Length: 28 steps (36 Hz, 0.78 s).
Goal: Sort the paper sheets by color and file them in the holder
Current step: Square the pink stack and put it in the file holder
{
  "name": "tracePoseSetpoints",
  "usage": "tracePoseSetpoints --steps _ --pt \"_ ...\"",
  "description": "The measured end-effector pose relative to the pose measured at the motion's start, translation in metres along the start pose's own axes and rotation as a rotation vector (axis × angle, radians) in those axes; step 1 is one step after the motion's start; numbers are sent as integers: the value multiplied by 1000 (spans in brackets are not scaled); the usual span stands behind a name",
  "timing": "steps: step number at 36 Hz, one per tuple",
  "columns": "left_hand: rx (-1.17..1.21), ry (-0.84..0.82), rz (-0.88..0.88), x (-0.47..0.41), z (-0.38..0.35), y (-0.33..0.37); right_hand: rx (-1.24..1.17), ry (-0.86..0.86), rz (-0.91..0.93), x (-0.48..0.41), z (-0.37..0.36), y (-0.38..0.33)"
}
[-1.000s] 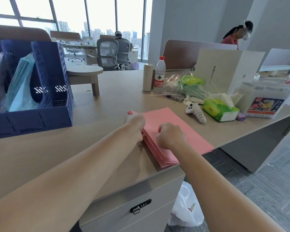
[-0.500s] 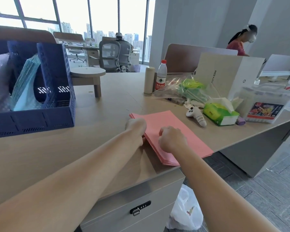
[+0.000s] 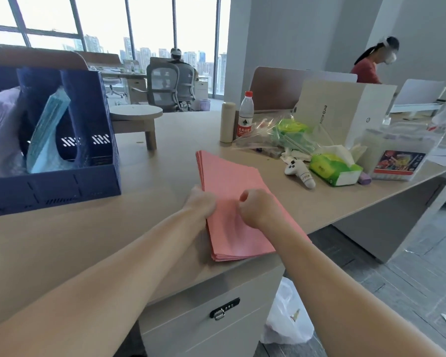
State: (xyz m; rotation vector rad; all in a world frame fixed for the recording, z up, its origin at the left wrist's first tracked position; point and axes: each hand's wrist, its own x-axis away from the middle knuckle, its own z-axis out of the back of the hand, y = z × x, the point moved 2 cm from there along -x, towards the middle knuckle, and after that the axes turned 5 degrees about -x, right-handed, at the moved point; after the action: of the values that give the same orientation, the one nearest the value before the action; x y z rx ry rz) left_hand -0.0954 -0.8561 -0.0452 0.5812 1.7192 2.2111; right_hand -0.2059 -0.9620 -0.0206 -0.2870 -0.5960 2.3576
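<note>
A stack of pink paper sheets (image 3: 229,181) lies near the desk's front edge, lifted slightly at its near part. My left hand (image 3: 200,203) grips the stack's left edge. My right hand (image 3: 255,206) has its fingers curled on top of the stack and pinches the sheets. A dark blue file holder (image 3: 95,124) stands on the desk at the left. Light blue sheets (image 3: 47,132) fill one of its slots and pale lilac sheets (image 3: 0,130) fill the slot at the far left. The rightmost slot looks empty.
To the right lie a white controller (image 3: 300,172), a green tissue pack (image 3: 332,168), a water bottle (image 3: 245,115), a beige flask (image 3: 227,122), plastic bags and a white box (image 3: 345,112). A small round stand (image 3: 135,113) sits behind the holder. Two people sit in the background.
The pink stack has turned so that its long side points away from me, and both hands have shifted with it. The camera has come closer.
</note>
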Motion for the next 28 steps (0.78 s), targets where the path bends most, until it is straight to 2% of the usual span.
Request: tracePoseSetpoints --steps 4,7,10,12,14,17,22,28 --pt "-116 17 -129 32 46 23 -92 91 -103 0 2 -5" --pt "-193 26 -233 48 90 37 -405 157 -166 -2 7 -18" --pt "-137 6 -302 63 135 44 -891 40 -147 -3 6 -37" --pt "-104 7 -311 70 163 47 -1203 -127 -116 1 3 -59" --pt "-88 45 -314 75 189 51 -1351 -240 -82 6 1 -84" --pt "-31 119 -289 81 221 58 -1416 -237 14 11 -4 -118" --pt "12 186 -268 92 249 67 -1290 -114 91 17 -15 -162" --pt "181 309 -284 100 273 56 -1243 -95 168 40 -25 -196"
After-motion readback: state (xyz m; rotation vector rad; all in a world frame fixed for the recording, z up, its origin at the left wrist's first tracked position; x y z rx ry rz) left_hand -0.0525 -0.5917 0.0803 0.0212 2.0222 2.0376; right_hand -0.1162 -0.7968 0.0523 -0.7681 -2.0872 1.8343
